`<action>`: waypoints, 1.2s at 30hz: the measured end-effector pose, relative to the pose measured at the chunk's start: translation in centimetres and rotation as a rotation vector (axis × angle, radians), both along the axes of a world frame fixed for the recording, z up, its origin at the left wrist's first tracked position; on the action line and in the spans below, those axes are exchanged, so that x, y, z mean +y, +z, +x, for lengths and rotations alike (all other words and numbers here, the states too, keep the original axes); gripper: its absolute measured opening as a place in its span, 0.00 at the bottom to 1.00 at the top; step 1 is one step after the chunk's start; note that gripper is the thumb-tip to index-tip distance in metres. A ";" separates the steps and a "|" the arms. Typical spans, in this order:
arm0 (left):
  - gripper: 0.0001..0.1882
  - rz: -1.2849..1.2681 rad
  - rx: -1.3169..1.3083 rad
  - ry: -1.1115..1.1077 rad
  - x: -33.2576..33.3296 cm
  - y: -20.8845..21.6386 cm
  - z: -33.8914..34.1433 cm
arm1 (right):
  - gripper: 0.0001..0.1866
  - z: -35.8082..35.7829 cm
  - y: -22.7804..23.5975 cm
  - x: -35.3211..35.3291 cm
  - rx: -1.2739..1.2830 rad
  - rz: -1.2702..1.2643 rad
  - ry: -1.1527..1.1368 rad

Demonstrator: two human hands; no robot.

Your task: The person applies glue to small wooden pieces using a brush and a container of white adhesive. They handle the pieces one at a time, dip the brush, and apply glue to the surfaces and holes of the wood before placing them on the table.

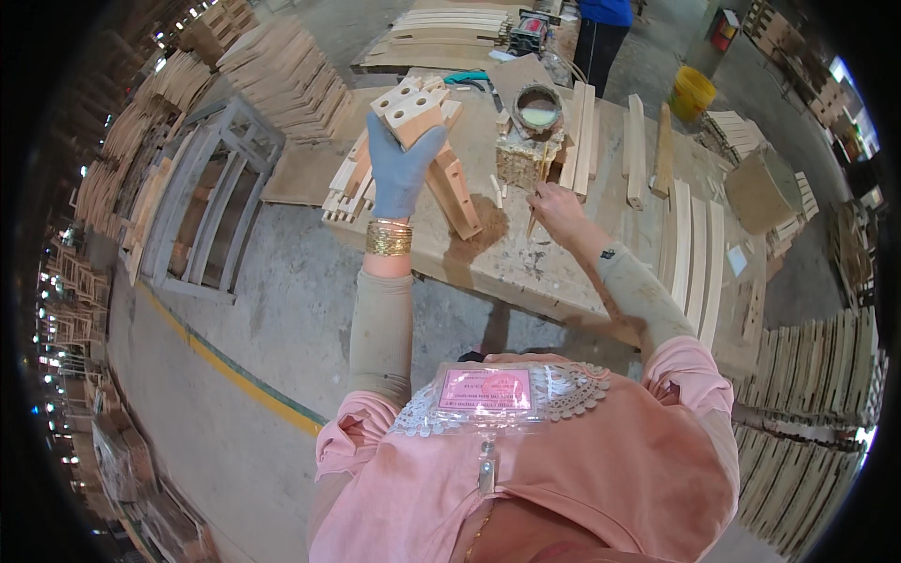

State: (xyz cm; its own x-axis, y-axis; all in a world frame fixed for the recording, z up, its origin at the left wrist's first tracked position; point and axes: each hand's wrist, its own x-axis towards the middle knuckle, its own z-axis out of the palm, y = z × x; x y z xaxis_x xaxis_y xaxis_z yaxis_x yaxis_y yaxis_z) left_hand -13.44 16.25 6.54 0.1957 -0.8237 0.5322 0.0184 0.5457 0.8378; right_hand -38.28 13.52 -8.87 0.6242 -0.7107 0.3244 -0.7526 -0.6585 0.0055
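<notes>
My left hand [402, 167], in a blue-grey glove, is closed around a pair of pale wooden pieces [413, 114] whose ends have round drilled holes facing up. Under that hand a longer wooden part [454, 199] with holes along its side slants toward the table's front edge; whether it is also gripped, I cannot tell. My bare right hand [560, 212] pinches a thin stick [544, 161], upright beside a glue-crusted block [518, 165]. Atop the block sits a round pot [539, 109] with whitish liquid inside. Small dowels [499, 191] lie between my hands.
Wooden strips [696, 249] lie across the worktable [526, 272] on the right. A grey frame rack [202, 202] stands left, near stacked boards [282, 80]. Beyond the table are a person in dark trousers [598, 54] and a yellow bucket [693, 92].
</notes>
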 end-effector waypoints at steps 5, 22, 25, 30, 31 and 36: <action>0.29 -0.016 0.024 0.059 0.4 -0.4 1.0 | 0.14 -0.5 4.1 1.9 -0.291 -0.077 0.104; 0.35 -0.020 -0.014 -0.102 1.6 0.4 -3.9 | 0.20 0.5 12.4 -9.6 -0.637 -0.066 -0.387; 0.35 -0.008 0.003 -0.105 1.7 0.3 -3.6 | 0.19 0.7 12.3 -10.0 -0.672 -0.013 -0.409; 0.35 0.014 -0.041 -0.066 1.7 -0.1 -3.1 | 0.19 -0.1 12.9 -9.9 -0.761 -0.042 -0.435; 0.35 0.027 -0.038 -0.069 1.7 -0.1 -3.1 | 0.18 -0.2 12.7 -9.8 -0.821 -0.008 -0.428; 0.35 0.006 -0.025 -0.080 1.5 -0.1 -3.4 | 0.17 -1.1 10.2 -9.0 -1.206 0.217 -0.408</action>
State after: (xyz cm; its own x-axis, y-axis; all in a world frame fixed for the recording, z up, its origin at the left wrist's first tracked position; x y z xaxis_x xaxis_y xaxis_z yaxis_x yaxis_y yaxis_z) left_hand -16.80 17.78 6.44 0.1159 -0.8393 0.5312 0.0405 0.5383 0.8418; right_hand -39.36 4.49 1.28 -0.2543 -0.8882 0.3827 -0.3531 -0.2832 -0.8917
